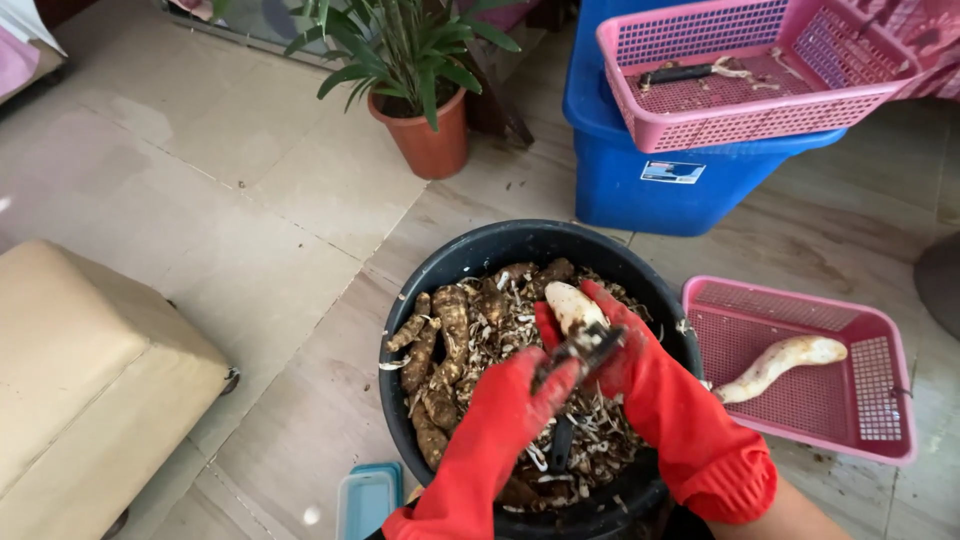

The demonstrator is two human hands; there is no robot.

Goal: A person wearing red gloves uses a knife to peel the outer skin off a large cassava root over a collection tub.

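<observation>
Both my hands wear red rubber gloves and work over a black bucket (470, 262) filled with brown unpeeled roots (449, 330) and pale peel shavings. My right hand (625, 345) grips a partly peeled whitish root (570, 303), its pale end pointing away from me. My left hand (520, 395) holds a dark-handled peeler (578, 352) whose head lies against that root. One peeled white root (785, 362) lies in a pink basket (890, 438) to the right of the bucket.
A blue tub (650, 180) behind the bucket carries a second pink basket (740, 118) with scraps in it. A potted plant (425, 110) stands at the back, a beige cushioned stool (90, 370) at left, a light blue lid (367, 498) by my knees.
</observation>
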